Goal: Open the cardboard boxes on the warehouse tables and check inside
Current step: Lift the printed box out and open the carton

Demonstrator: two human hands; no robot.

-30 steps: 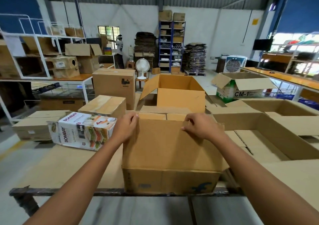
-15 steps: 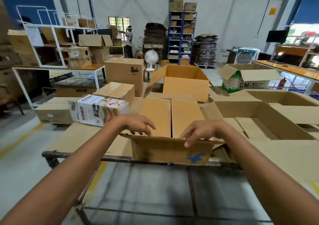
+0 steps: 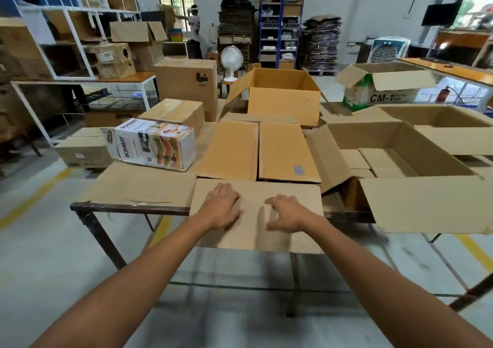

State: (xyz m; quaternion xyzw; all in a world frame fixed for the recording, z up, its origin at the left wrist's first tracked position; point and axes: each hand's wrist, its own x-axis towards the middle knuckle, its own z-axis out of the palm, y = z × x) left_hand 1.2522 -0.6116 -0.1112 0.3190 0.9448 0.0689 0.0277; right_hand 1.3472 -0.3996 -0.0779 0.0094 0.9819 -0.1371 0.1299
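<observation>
A brown cardboard box (image 3: 288, 152) stands at the table's near edge, directly in front of me. Its two inner flaps lie flat and shut over the top, so the inside is hidden. Its near flap (image 3: 256, 235) is folded outward toward me and hangs past the table edge. My left hand (image 3: 222, 206) lies palm down on that flap's left half. My right hand (image 3: 286, 212) presses on the right half with fingers bent and thumb spread. Neither hand holds anything.
A printed BOMBAY carton (image 3: 154, 144) lies on its side to the left. A wide open box (image 3: 394, 147) sits to the right, another open box (image 3: 282, 96) behind. Closed boxes (image 3: 189, 86) stand at the back left. The table's metal rail (image 3: 128, 208) runs along the front. A person (image 3: 193, 27) stands far back.
The near flap went from upright to folded down toward me, flat past the table edge. Both hands came down with it, and the two inner flaps now show.
</observation>
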